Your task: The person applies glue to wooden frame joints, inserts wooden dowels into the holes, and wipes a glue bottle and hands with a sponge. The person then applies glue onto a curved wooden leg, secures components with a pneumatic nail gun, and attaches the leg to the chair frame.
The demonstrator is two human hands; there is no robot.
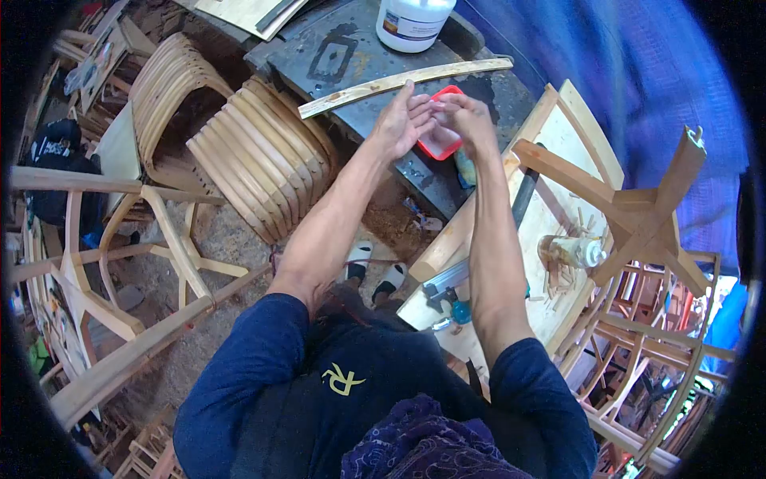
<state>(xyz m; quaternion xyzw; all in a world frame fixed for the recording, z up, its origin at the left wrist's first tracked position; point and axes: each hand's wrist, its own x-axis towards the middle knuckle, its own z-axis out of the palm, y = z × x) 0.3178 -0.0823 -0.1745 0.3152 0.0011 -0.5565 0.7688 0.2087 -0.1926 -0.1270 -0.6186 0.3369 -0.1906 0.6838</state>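
The left hand was spread; the right hand curled, any pinch indeterminable. Working over the red tub best limited drips

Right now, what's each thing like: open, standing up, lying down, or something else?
Left hand: open, palm showing
Right hand: fingers bent
Red tray: open on top, white inside
White tub: standing up
Curved stick: lying down
Clear bottle: on its side
Slippers: being worn
Bent wood frames: lined up close together
Blue sheet: hanging
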